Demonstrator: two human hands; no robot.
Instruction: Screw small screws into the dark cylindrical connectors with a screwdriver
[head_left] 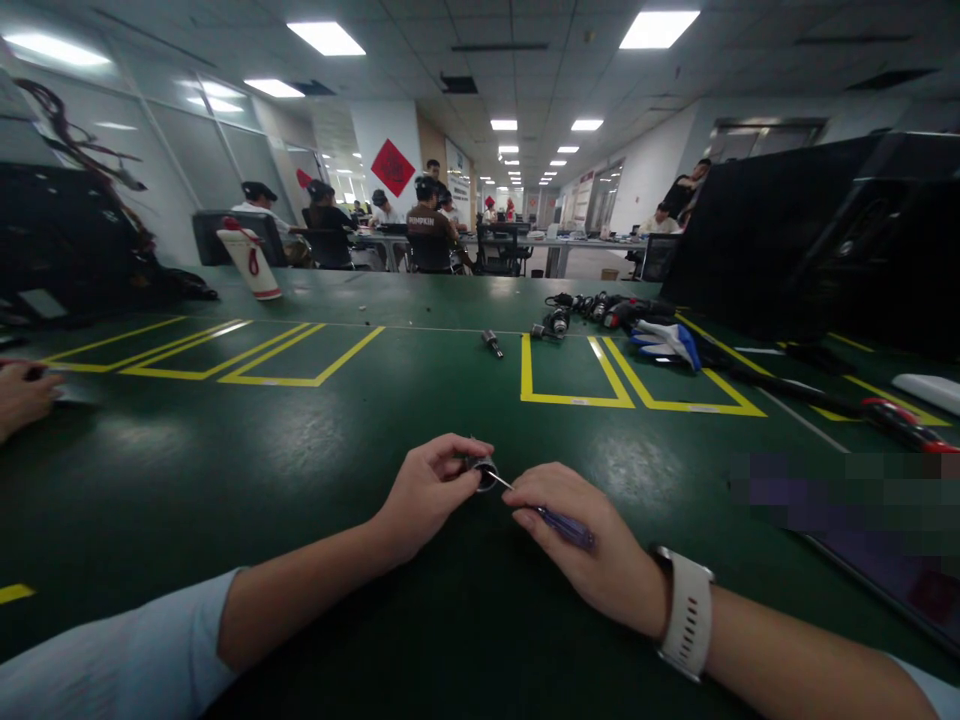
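Over the green table, my left hand (424, 492) pinches a small round metal part (486, 478) between thumb and fingers, its hollow end turned to the right. A screwdriver (564, 526) with a purple, see-through handle lies in my right hand (592, 535), fingers closed around it. Its thin shaft points left, and the tip is at the opening of the metal part; how deep it sits I cannot tell. A pale watch strap circles my right wrist.
A small metal piece (492, 344) lies ahead, with several dark metal parts (556, 320) and blue-white gloves (667, 343) to its right. A cup (251, 262) stands at the back left. Another person's hand (26, 398) is at the left edge. A dark tablet-like slab (885, 570) lies at right.
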